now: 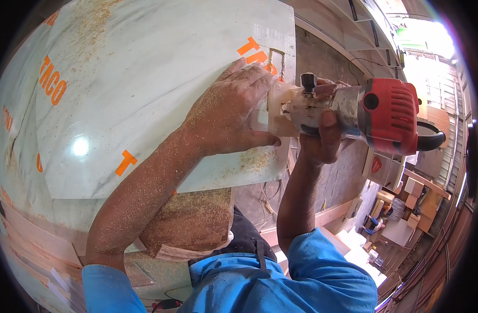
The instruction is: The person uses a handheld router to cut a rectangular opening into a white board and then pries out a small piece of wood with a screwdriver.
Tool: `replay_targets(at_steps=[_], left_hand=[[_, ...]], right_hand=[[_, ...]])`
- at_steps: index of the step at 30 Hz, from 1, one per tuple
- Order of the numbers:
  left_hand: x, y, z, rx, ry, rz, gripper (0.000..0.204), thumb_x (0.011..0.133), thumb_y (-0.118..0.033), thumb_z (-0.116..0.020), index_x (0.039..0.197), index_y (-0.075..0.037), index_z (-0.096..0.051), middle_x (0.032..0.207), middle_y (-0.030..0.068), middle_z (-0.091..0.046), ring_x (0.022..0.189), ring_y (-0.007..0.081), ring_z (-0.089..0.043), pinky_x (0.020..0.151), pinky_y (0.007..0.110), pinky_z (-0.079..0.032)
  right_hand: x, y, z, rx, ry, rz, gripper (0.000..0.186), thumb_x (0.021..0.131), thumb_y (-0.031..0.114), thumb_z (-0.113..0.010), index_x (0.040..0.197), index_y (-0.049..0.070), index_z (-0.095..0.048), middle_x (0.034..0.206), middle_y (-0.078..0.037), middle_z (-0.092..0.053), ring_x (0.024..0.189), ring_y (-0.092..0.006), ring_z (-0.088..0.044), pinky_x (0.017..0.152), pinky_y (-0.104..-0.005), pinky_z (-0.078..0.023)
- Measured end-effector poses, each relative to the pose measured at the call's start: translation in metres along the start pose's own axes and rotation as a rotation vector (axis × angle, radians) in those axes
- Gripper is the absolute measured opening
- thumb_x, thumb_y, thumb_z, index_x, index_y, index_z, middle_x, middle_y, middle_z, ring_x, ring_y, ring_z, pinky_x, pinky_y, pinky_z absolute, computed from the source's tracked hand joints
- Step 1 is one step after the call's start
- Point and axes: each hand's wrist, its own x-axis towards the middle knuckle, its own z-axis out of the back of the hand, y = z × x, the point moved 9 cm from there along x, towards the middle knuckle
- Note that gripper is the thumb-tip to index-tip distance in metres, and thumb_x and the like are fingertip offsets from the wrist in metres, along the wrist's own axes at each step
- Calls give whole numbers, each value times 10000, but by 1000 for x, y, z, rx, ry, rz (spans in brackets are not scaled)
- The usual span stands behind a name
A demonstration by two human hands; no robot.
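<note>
A trim router (354, 112) with a red motor housing and a scuffed metal body lies sideways at the right edge of a pale marbled panel (160, 68). My right hand (325, 135) wraps round its metal body, thumb on the near side. The router's pale base (282, 109) meets the panel's edge. Dusted with sawdust, my left hand (234, 107) grips about that base, its fingers on the far side and the thumb on the near side. Just beyond these fingers, a narrow rectangular cutout (276, 61) shows near the panel's edge. The router's bit is hidden.
Sawdust (93, 26) is scattered over the panel, which bears orange printing. A brown, dusty board (189, 221) sticks out below it, near my body. Wood pieces and boxes (408, 203) stand on the floor at the right. A cable (267, 201) hangs beside the panel.
</note>
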Motion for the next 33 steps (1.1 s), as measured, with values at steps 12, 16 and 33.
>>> replay_targets(at_steps=[12, 16, 33], left_hand=[[3, 3, -8, 134, -14, -42, 978, 657, -478, -892, 1382, 64, -523, 1429, 221, -540, 1440, 344, -414, 1252, 485, -253], [3, 6, -8, 111, -14, -38, 978, 657, -463, -892, 1388, 68, -517, 1432, 221, -537, 1439, 336, -417, 1252, 486, -254], [4, 9, -7, -52, -27, 19, 916, 623, -273, -883, 1366, 104, -504, 1387, 260, -541, 1414, 384, -438, 1248, 489, -265]], right_hand=[[-7, -18, 4, 42, 23, -102, 727, 776, 175, -811, 1361, -43, -437, 1144, -191, -646, 1077, -304, -640, 994, -471, -511], [-12, -26, 4, 93, 24, -163, 753, 786, 175, -801, 1397, -32, -414, 1194, -193, -630, 1145, -320, -614, 1054, -489, -465], [-3, -21, -5, -82, 108, -87, 662, 762, 208, -805, 1271, -80, -496, 1075, -209, -649, 1036, -310, -640, 950, -470, -521]])
